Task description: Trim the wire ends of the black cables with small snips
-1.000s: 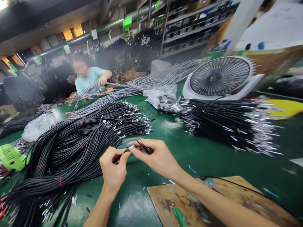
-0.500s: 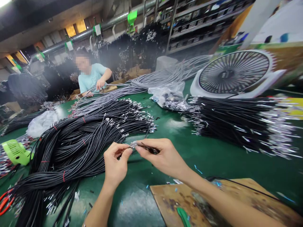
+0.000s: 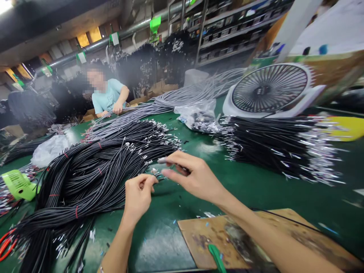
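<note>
My left hand (image 3: 138,197) pinches the end of a black cable (image 3: 156,179) that leads from the big pile of black cables (image 3: 93,174) on the green table (image 3: 250,189). My right hand (image 3: 196,178) hovers just right of it with forefinger and thumb spread toward the metal-tipped cable ends (image 3: 159,151). A thin dark tool (image 3: 183,169) sits tucked between its fingers. The two hands are a few centimetres apart.
A neat stack of black cables (image 3: 273,144) lies to the right, with a white desk fan (image 3: 267,89) behind it. A worn wooden board (image 3: 227,235) lies near me. Beyond are a plastic bag (image 3: 199,115), grey cables (image 3: 176,100), a green mini fan (image 3: 17,185) and a co-worker (image 3: 106,96).
My right hand has lifted away from my left hand, up toward the cable ends, and spread its fingers. My left hand stays put, pinching the cable. The co-worker's arm has dropped.
</note>
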Demonstrator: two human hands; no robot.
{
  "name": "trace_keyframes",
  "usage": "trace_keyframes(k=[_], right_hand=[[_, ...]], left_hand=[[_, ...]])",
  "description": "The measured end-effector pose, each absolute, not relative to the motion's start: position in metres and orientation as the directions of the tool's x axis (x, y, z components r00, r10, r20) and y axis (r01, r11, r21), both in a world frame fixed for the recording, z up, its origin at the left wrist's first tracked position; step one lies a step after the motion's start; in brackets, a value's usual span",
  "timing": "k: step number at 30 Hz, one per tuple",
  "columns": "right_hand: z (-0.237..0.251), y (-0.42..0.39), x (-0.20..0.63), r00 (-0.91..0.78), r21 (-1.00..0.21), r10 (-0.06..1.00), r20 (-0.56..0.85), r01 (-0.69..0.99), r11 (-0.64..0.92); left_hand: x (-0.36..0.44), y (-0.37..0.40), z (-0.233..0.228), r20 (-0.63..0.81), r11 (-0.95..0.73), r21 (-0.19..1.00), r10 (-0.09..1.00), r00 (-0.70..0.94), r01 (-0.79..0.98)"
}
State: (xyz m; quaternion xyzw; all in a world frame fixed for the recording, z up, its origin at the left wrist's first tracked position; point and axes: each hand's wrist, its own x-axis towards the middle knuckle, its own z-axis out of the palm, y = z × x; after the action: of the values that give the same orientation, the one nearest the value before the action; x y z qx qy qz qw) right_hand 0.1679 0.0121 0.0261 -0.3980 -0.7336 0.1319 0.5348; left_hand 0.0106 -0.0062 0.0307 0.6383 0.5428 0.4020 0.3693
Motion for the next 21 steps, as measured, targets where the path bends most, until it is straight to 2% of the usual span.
trace_keyframes(k=[4,7,9,11,14,17,19,21], right_hand=[[0.023,0.010,0.164,-0.218,-0.504,0.650,0.728,0.472,0.723],[0.020,0.010,0.159,-0.299,-0.455,0.597,0.745,0.427,0.781],[0.020,0.010,0.156,-0.287,-0.490,0.621,0.730,0.413,0.767],[0.021,0.011,0.154,-0.202,-0.564,0.695,0.691,0.451,0.692],[0.023,0.011,0.153,-0.130,-0.643,0.785,0.606,0.501,0.580],[0.025,0.010,0.154,-0.191,-0.629,0.778,0.599,0.489,0.604],[0.024,0.011,0.157,-0.219,-0.608,0.751,0.623,0.469,0.641],[0.023,0.014,0.162,-0.176,-0.625,0.761,0.625,0.471,0.622]], left_hand=[[0.013,-0.006,0.027,0.160,-0.211,0.875,0.975,0.153,0.435],[0.010,-0.004,0.025,0.170,-0.213,0.877,0.976,0.137,0.432],[0.009,-0.002,0.024,0.165,-0.184,0.900,0.983,0.083,0.395],[0.009,-0.002,0.021,0.176,-0.180,0.920,0.983,0.043,0.349],[0.012,-0.003,0.018,0.265,-0.253,0.906,0.964,0.010,0.338],[0.013,-0.003,0.015,0.314,-0.292,0.889,0.949,-0.004,0.353],[0.012,-0.002,0.016,0.264,-0.259,0.910,0.964,0.028,0.323],[0.009,-0.001,0.017,0.193,-0.205,0.941,0.979,0.071,0.270]])
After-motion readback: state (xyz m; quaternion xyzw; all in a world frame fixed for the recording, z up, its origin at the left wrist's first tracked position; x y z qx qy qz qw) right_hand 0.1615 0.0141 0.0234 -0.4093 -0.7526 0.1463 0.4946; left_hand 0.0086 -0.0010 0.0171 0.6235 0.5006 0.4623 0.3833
